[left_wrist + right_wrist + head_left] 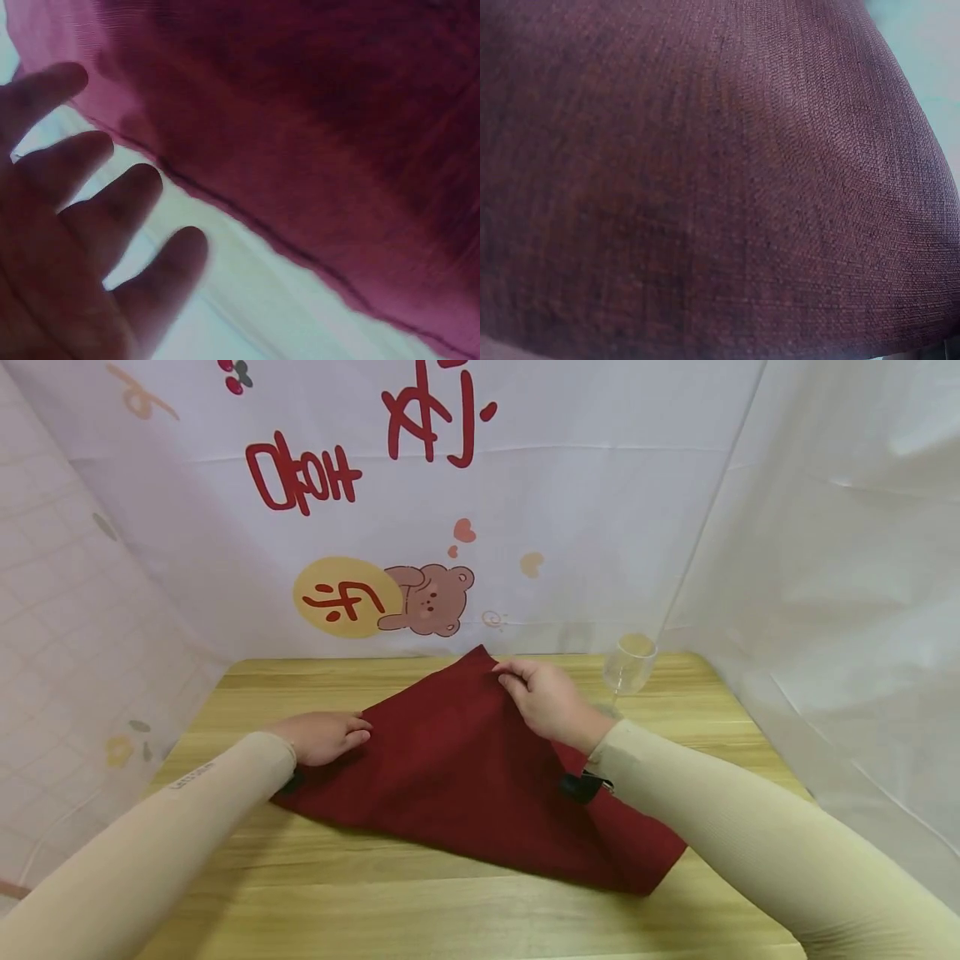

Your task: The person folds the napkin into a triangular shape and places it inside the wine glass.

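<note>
Hands, two, bare, in pale beige sleeves, both on the cloth.

Wooden table (465,918), light plank top, rectangular. Bears everything below.

Dark red woven cloth napkin (465,777), large, triangular as it lies, spread flat mid-table. Apex toward the far edge, long side toward the wearer, right corner near the front right of the table. Hem seen close in the left wrist view (315,150); weave fills the right wrist view (720,180).

Right hand (543,697), at the far apex of the napkin. Fingers curled, tips pinching the cloth's top corner; palm over the fabric's right slope. Small black strap or clip (581,787) at the wrist.

Left hand (322,735), at the napkin's left corner. Fingers nearly straight, lying flat, pressing the fabric to the table; no grasp. Fingers (112,217) spread loosely beside the hem in the wrist view.

Clear stemmed wine glass (628,667), upright, empty by appearance, near the far right of the table, just beyond the right hand, apart from the cloth.

Step judged in hand: folding the napkin, apex corner taken up, left corner anchored. Next move, as judged, calls for drawing the pinched corner over while keeping the left side pinned, and clearance from the glass close by the right wrist.
</note>
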`<state>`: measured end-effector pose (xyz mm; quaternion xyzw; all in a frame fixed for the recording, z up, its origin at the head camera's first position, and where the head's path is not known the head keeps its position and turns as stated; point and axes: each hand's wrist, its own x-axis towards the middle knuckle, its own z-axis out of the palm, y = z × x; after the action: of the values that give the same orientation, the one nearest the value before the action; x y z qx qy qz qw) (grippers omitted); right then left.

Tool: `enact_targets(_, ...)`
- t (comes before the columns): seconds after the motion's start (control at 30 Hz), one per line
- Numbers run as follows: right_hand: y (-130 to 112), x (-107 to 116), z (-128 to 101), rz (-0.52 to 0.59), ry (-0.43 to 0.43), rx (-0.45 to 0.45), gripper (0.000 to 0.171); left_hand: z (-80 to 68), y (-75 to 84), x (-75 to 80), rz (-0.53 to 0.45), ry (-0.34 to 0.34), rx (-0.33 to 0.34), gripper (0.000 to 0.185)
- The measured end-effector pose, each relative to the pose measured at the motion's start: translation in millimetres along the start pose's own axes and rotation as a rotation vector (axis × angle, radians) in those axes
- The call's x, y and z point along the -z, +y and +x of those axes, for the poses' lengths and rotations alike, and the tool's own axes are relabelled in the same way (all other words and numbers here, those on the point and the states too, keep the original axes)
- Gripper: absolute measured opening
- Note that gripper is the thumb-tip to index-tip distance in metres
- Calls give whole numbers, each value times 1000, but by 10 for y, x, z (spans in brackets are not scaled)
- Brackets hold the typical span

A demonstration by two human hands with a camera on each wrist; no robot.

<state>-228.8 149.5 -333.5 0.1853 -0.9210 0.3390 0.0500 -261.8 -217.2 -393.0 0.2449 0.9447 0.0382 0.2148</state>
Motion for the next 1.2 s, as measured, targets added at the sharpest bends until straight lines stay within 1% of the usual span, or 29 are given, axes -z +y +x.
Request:
enact_targets(0.13,-23,8,61,16,6,9,26,6,-17,-51,-11,-32,-6,53)
enact_targets(0.23,-43,27,116,29,-5,5,27,-13,16,-60,-14,-47,-3,56)
enact_targets(0.33,-69,54,174,27,-15,3,28,-48,65,-45,-19,-45,7,58)
enact_targets(0.47,-94,90,245,33,-13,8,27,-93,104,-7,-45,-26,27,58)
enact_targets(0.6,-96,122,304,68,-7,11,26,-114,100,54,-83,-24,32,56)
enact_targets(0.7,-95,142,340,76,-4,13,25,-104,88,108,-182,-29,40,56)
enact_targets(0.8,-101,148,345,69,-4,9,24,-66,113,147,-307,21,2,56)
enact_targets(0.87,-116,150,347,62,-4,6,24,-38,147,178,-380,69,-41,59)
enact_targets(0.93,-131,148,350,57,0,4,24,-5,191,212,-389,124,-91,59)
enact_targets(1.0,-148,151,350,58,5,0,24,15,221,243,-388,155,-104,60)
enact_targets(1.1,-145,148,368,59,20,2,24,31,244,264,-357,192,-95,60)
enact_targets(1.2,-129,154,394,62,38,12,24,45,254,261,-356,215,-73,60)
